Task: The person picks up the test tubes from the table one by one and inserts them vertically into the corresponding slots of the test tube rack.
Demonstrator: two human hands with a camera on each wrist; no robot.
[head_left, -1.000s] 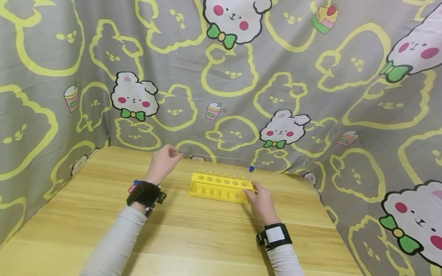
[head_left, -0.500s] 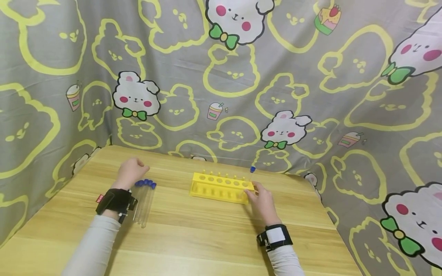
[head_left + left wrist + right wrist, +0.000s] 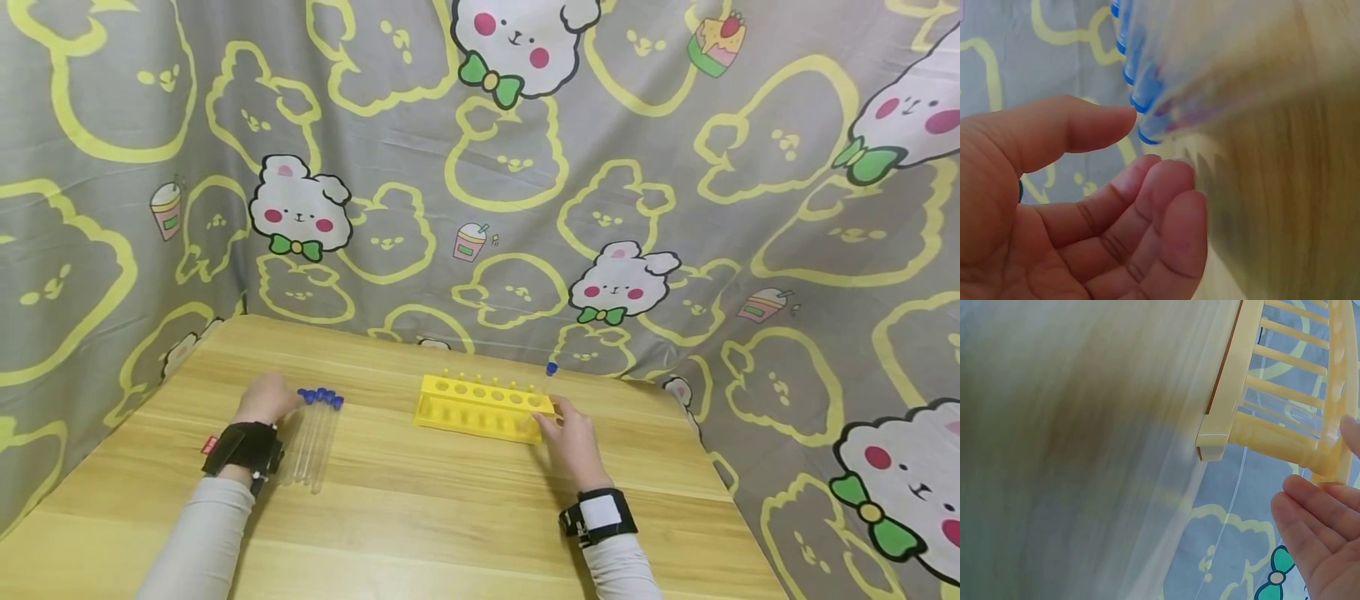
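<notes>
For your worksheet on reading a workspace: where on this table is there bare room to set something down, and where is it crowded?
Bare wood lies between the test tubes and the yellow rack, and across the near table between both sleeves. Crowded: around the left hand and tubes, and the right hand at the rack.

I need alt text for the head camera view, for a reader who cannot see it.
A person's left hand reaches a row of blue-capped test tubes lying on a wooden table, while the right hand touches the right end of an empty yellow tube rack. A cartoon-bear cloth hangs behind.

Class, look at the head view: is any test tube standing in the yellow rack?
No. The yellow rack has empty holes; the test tubes lie flat on the table.
</notes>
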